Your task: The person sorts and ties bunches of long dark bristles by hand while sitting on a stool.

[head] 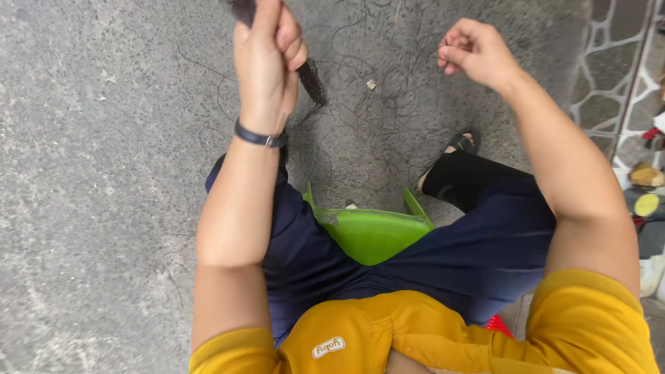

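Observation:
My left hand [269,52] is raised at the top of the view and grips a bundle of dark hair [313,82]; its end hangs down past my fingers. A dark band sits on that wrist. My right hand [474,50] is lifted at the upper right, apart from the bundle, with fingertips pinched together; whether thin strands are between them cannot be told. I sit on a green plastic stool [370,232], in dark blue trousers and a yellow shirt.
Loose dark hair strands [388,104] lie scattered on the grey concrete ground [97,173] in front of me. My sandalled foot [454,149] rests on the ground. Stone paving and small objects [648,187] line the right edge.

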